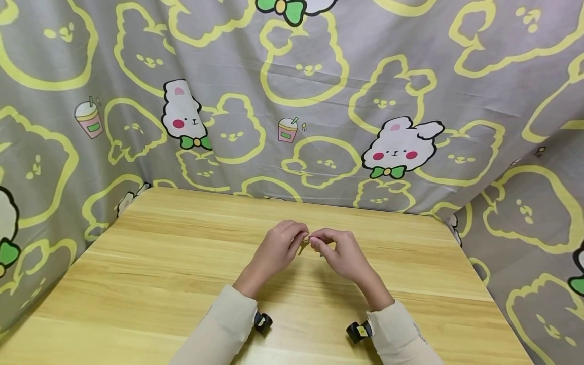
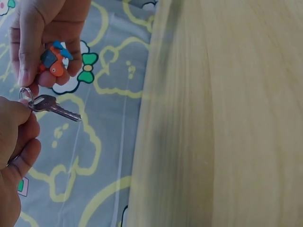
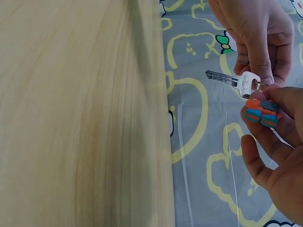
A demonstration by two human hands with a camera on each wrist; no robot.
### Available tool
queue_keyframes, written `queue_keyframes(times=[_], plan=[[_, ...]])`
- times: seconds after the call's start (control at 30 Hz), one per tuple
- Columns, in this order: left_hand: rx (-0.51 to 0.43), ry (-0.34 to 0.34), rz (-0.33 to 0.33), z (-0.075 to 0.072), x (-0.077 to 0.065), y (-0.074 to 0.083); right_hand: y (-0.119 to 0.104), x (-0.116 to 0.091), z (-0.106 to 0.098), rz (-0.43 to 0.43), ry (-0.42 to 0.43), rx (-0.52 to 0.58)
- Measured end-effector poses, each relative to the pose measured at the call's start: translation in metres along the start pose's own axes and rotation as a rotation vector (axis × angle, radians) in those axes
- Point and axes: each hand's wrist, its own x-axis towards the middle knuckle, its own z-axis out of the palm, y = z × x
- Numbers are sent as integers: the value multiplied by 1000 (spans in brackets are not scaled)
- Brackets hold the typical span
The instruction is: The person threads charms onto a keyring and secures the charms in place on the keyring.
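Both hands meet above the wooden table, working on a small key ring (image 2: 22,96). My left hand (image 1: 277,247) pinches the metal ring between thumb and fingertips. From the other side, my right hand (image 1: 341,252) pinches the same ring with thumb and forefinger. A silver key (image 2: 56,108) is threaded on the ring and sticks out sideways between the hands. An orange and blue toy charm (image 3: 261,112) with a grey patch lies against the curled fingers of my right hand. Fingertips partly hide the ring.
The light wooden table (image 1: 182,284) spreads beneath the hands. A grey curtain (image 1: 246,66) with yellow outlines and white rabbits hangs behind it and at both sides. Dark wrist cameras (image 1: 359,332) stick out at the sleeve cuffs.
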Motion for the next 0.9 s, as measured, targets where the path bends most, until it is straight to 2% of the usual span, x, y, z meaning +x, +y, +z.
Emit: queue_keyframes(times=[0.3,0.43,0.57,0.7,0.9], plan=[[-40,50,-111,0,0,2,0,1,6,7,19,-15],[-68,57,-133,0,1,4,0,1,7,-4,34,-16],[-80,50,-118,-1,2,3,1,1,6,-32,30,-15],[-86,47,-62,-3,3,1,2,1,3,-51,10,-8],[-87,52,-20,-7,4,0,1,1,-1,-18,3,0]])
